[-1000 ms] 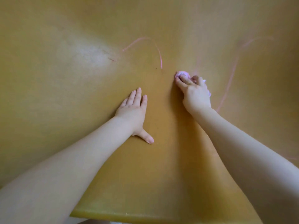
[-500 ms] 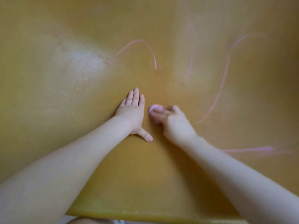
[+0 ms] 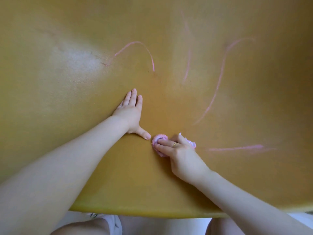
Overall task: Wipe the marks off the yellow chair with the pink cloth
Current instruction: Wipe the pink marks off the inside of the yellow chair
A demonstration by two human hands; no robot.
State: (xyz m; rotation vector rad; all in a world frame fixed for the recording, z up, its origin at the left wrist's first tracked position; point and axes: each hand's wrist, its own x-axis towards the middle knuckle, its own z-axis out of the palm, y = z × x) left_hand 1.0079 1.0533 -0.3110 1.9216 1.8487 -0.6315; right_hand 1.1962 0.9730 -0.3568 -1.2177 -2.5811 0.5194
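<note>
The yellow chair (image 3: 71, 102) fills the view, its seat curving up into the back. Pink marks cross it: an arc (image 3: 140, 46) at upper centre, a faint streak (image 3: 188, 53), a long curved line (image 3: 220, 82) and a horizontal stroke (image 3: 237, 148) at the right. My right hand (image 3: 181, 156) grips the bunched pink cloth (image 3: 160, 138) and presses it on the seat, just right of my left thumb. My left hand (image 3: 130, 112) lies flat on the seat with fingers straight.
The seat's front edge (image 3: 144, 212) runs along the bottom. Below it show my knees (image 3: 88, 226) and a pale floor.
My right hand has dragged the cloth from the upper centre down toward me, ending beside my left thumb. The left hand has stayed flat in place.
</note>
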